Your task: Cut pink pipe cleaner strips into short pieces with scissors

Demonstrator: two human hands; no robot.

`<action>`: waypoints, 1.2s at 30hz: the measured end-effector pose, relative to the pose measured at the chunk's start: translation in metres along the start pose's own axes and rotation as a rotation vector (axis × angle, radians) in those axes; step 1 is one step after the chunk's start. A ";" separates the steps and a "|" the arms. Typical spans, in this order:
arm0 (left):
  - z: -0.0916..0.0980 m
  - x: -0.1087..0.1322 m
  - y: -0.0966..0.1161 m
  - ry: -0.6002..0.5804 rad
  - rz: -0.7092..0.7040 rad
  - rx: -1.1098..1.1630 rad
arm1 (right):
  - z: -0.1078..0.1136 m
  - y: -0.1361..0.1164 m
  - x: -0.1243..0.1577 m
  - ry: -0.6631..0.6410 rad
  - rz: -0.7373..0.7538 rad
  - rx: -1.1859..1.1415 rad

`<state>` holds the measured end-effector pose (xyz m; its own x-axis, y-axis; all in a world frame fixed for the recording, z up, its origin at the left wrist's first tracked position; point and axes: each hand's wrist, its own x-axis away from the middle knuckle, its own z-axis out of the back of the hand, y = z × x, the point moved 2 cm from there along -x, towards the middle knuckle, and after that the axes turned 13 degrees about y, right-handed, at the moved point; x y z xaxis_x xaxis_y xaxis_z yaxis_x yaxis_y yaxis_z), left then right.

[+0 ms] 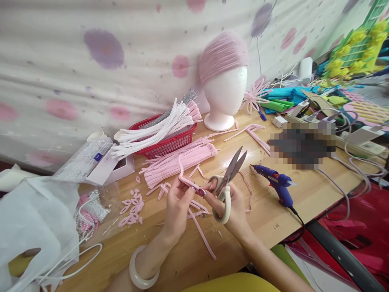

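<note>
My left hand pinches a pink pipe cleaner, whose bent end rises above my fingers. White-handled scissors hang on my right hand, blades parted and pointing away up to the right. The thumb and forefinger of that hand meet the pipe cleaner at my left fingertips. Under my hands lie loose pink pieces, one long strip reaching toward the front edge. Small pink loops are heaped left of my left hand. Behind them rests a thick bundle of pink pipe cleaners.
A red basket of white, silver and pink pipe cleaners stands at the back. Right of it is a white foam head wrapped in pink. A blue glue gun with its cord lies right of the scissors. Power strips and cables crowd the far right.
</note>
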<state>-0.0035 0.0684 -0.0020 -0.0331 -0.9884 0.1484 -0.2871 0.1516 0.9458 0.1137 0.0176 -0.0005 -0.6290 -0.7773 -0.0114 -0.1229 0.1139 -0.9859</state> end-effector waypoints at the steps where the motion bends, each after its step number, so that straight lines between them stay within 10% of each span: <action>1: -0.001 0.001 0.000 0.004 0.008 0.010 | 0.000 0.000 0.000 0.006 0.006 0.002; 23: 0.000 -0.005 0.000 0.037 0.025 0.059 | 0.004 0.008 -0.004 -0.059 -0.004 -0.077; 36: -0.006 0.005 0.001 -0.172 0.247 0.184 | 0.008 0.015 -0.008 -0.126 -0.081 -0.099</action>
<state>0.0013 0.0636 0.0015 -0.2790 -0.9121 0.3005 -0.4174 0.3969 0.8174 0.1230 0.0211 -0.0168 -0.5136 -0.8571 0.0400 -0.2476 0.1035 -0.9633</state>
